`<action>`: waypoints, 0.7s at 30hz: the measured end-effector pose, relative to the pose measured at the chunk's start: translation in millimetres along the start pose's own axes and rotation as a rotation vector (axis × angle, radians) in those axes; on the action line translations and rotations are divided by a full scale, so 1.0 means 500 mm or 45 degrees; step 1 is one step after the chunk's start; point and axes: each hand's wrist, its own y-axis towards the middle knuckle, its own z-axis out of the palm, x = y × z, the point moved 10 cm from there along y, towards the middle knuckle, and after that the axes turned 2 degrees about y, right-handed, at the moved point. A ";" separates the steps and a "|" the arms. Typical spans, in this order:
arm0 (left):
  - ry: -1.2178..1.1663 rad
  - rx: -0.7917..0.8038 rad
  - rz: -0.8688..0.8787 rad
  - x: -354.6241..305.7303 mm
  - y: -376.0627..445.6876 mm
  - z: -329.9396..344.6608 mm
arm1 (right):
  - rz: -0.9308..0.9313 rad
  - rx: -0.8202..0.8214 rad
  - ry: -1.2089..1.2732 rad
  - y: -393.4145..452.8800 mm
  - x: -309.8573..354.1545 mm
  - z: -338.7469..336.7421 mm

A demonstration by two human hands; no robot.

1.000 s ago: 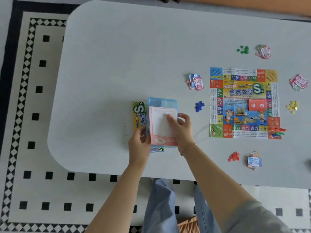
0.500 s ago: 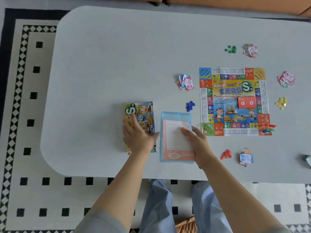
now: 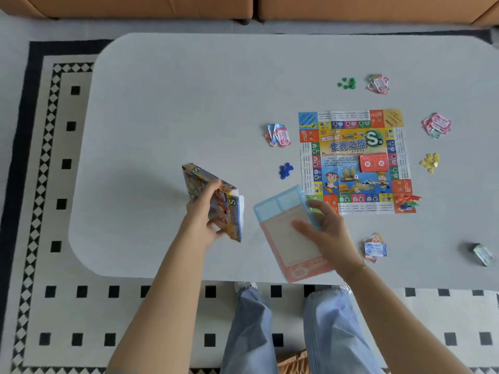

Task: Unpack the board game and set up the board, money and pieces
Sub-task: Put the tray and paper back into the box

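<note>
Head view: tray overhanging table edge.

Soft, even daylight is spread across the pale table, with no glare or blown highlights recorded anywhere in the frame. A faint, diffuse shadow is cast on the tabletop to the left of the tilted game box, suggesting light from the right side of the frame. Wide-angle distortion is evident: the rug border at the left edge is bowed, and the sofa base along the top is curved. Slight motion blur is seen on the right hand and the tray beneath it; fine print on the board is rendered soft and illegible.
</note>
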 end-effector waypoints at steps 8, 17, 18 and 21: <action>-0.526 0.564 0.100 0.049 -0.124 0.157 | 0.457 0.519 0.340 -0.119 0.026 0.032; -0.430 0.569 0.240 0.121 -0.142 0.187 | 0.726 0.693 0.316 -0.170 -0.047 -0.006; -0.428 0.564 0.232 0.133 -0.142 0.189 | 0.732 0.693 0.310 -0.172 -0.053 -0.011; -0.464 0.602 0.152 0.166 -0.153 0.209 | 0.768 0.752 0.258 -0.182 -0.064 -0.009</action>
